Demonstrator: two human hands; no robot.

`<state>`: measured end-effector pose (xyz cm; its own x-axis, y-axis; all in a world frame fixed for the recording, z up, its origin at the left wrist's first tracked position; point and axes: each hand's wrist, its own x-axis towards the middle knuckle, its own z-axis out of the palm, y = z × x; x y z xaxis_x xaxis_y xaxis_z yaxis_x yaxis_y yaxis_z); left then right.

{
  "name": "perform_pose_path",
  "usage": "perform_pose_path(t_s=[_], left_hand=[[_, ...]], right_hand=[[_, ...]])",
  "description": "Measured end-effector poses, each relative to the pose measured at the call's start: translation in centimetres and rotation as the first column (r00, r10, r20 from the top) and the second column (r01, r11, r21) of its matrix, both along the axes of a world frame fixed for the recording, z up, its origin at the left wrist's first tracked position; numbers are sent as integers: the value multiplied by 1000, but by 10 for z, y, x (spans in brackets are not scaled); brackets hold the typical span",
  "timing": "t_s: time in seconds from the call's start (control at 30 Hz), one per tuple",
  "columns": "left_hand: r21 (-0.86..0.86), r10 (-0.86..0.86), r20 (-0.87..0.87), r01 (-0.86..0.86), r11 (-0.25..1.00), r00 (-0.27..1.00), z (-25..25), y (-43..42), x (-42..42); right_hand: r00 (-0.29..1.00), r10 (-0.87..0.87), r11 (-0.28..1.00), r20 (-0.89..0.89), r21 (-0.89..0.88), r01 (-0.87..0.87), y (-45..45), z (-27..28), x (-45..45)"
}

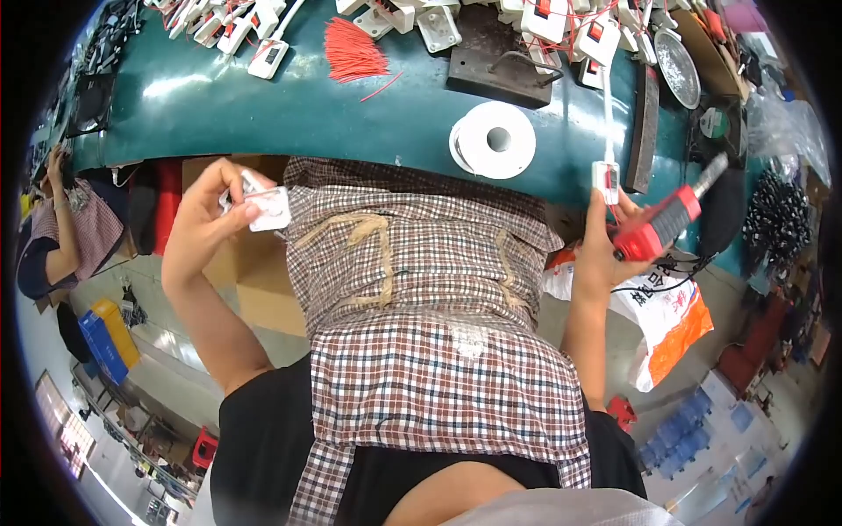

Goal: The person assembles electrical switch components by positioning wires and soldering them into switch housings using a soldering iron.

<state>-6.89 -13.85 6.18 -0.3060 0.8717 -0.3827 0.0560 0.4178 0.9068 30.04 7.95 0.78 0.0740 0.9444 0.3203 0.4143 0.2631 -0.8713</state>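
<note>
My left hand [219,209] is closed on a small white plastic piece [270,209], pinched between thumb and fingers in front of the bench edge. A red-and-black hand tool [662,223] with a metal tip, pointing up and to the right, lies in my right hand [605,250]. The same hand's fingers also grip a white switch housing [605,180] with a dark red rocker, which has a long thin white stem reaching back over the bench. Part of the tool's grip is hidden by my hand.
On the green bench [263,114] stand a white spool [493,140], a bundle of red wires [353,51], a metal block with a handle [500,72] and several white switch housings [267,58]. A metal bar [645,127] lies right. Another person [66,228] is at far left.
</note>
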Motion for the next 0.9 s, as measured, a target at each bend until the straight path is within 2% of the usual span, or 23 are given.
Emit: perform_pose_path(t_s=[0.03,0.1,0.13,0.17,0.23,0.27,0.33,0.37,0.43,0.47,0.5,0.53,0.6,0.67,0.7,0.73,0.8,0.83,0.9], left_hand=[[-8,12,-5,-12,1000,1000,-8,-12,-7],[-242,38,-46,-48,969,998,-30,-40,-20],[-301,67,-44,-77,950,997,-43,-51,-25],[-362,47,-106,-83,929,993,-50,-59,-27],[-423,75,-136,-126,897,988,-80,-78,-35],[-420,77,-136,-127,898,988,-95,-87,-38],[-361,-108,-462,-76,929,880,-124,-101,-42],[-359,-106,-462,-76,930,880,-138,-104,-44],[-462,-111,-569,-204,863,815,-156,-108,-53],[-460,-82,-646,-301,835,759,-141,-93,-40],[-444,-154,-733,-295,846,662,-157,-103,-47],[-469,-180,-758,-333,818,626,-143,-93,-39],[-508,-181,-740,-362,782,647,-131,-83,-34],[-468,-129,-701,-317,825,701,-112,-69,-24],[-422,-26,-588,-279,863,808,-94,-55,-16],[-355,62,-447,-241,904,892,-74,-40,-4],[-81,161,-214,-182,980,963,-44,-7,26],[4,119,-245,-121,993,962,-27,12,43],[185,85,-251,-38,982,964,-7,52,80]], right_hand=[[1000,9,999,-1,-40,-9,-1,2,5],[994,48,999,95,0,-48,-3,4,13],[992,67,996,107,-70,-60,-5,9,13],[967,101,995,235,-16,-100,-7,13,14],[997,81,997,22,-20,-80,-12,18,2],[996,82,997,21,-17,-82,-14,20,-4],[982,153,988,-111,25,-151,-14,21,-11],[982,154,988,-110,27,-152,-14,20,-10],[990,121,991,-76,70,-116,-8,14,-7],[969,60,998,239,20,-67,-7,20,0],[973,78,995,218,46,-90,-4,10,8],[971,46,994,234,82,-67,-7,12,4],[957,14,994,289,104,-45,-6,8,9],[919,-3,999,393,40,-14,-7,10,9],[919,0,999,395,39,-17,-8,10,5],[961,36,999,274,27,-45,-8,8,2],[992,85,994,90,54,-90,-8,7,-4],[912,92,986,399,91,-139,-7,16,-1],[980,179,981,86,66,-185,-12,18,-15]])
